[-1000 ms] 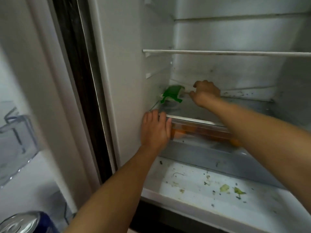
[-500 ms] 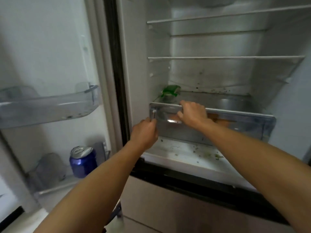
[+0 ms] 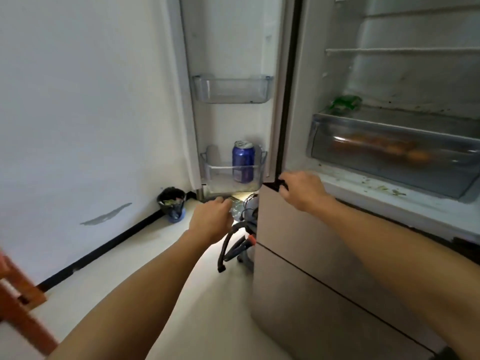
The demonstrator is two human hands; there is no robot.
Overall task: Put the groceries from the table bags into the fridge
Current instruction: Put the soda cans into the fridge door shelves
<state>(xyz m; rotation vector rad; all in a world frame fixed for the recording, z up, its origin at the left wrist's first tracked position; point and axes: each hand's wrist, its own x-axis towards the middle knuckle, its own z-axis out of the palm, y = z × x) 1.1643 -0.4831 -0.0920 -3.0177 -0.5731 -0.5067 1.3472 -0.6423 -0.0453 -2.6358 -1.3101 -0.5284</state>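
The fridge stands open. A green packet (image 3: 345, 102) lies on the glass shelf at the back left, above the clear crisper drawer (image 3: 389, 149), which holds orange produce and is pushed in. A blue can (image 3: 243, 162) stands in the lower door bin (image 3: 215, 175). My right hand (image 3: 304, 190) is at the top left corner of the beige lower compartment front (image 3: 311, 242), fingers curled over its dark edge. My left hand (image 3: 210, 222) hangs in the air left of the fridge, loosely curled and holding nothing.
An upper door bin (image 3: 232, 89) has nothing in it. On the floor by the fridge's left side lie a black hose and a grey appliance (image 3: 236, 242). A small lined waste bin (image 3: 172, 203) stands by the wall. Wooden furniture (image 3: 18, 302) shows at bottom left.
The view has pulled back and swung left. Both hands have left the crisper drawer, which is now pushed in. My right hand dropped to the lower compartment's corner; my left hand withdrew leftward.
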